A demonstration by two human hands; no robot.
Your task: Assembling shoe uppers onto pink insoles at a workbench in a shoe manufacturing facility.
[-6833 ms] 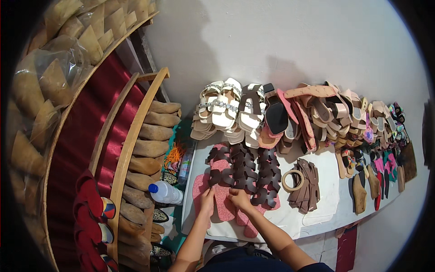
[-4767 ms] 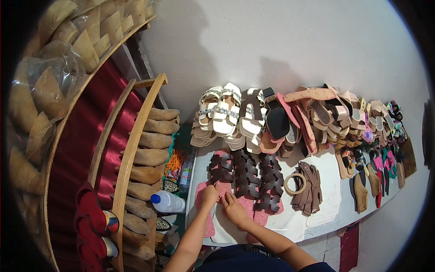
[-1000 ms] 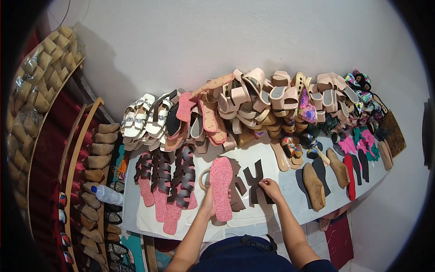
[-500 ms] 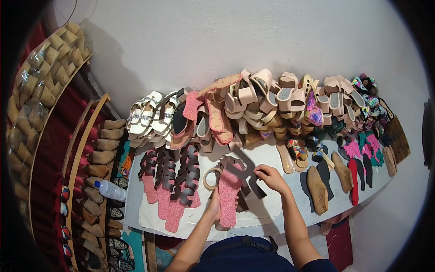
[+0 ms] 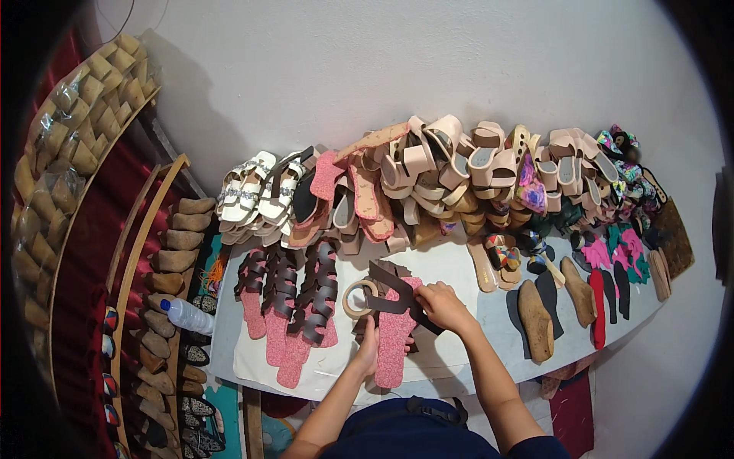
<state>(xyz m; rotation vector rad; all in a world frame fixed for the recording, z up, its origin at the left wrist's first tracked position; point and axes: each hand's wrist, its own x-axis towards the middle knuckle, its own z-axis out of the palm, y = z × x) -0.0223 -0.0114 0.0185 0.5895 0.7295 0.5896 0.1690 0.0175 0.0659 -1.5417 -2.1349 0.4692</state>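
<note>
My left hand (image 5: 368, 352) grips a pink speckled sandal sole (image 5: 393, 350) by its left edge, the sole held upright over the table. Across the sole's upper part lies a dark brown strap piece (image 5: 390, 300) with forked arms. My right hand (image 5: 446, 307) pinches this strap at the sole's right edge. Just left of the sole is a roll of tan tape (image 5: 355, 309). More brown strap pieces (image 5: 395, 268) lie behind the sole, partly hidden by it. Several pink soles with brown woven straps (image 5: 300, 329) rest to the left of my hands.
Piled along the wall are beige sandals (image 5: 489, 164), with white sandals (image 5: 246, 187) at their left. Wooden shoe lasts (image 5: 537, 321) and dark sole pieces lie on the table (image 5: 489, 367) at right. A plastic bottle (image 5: 188, 317) and racks of lasts (image 5: 174, 262) stand left.
The brown strap has come down and left across the sole's upper part. My right hand has moved slightly left, close against the sole, which has shifted a little to the right.
</note>
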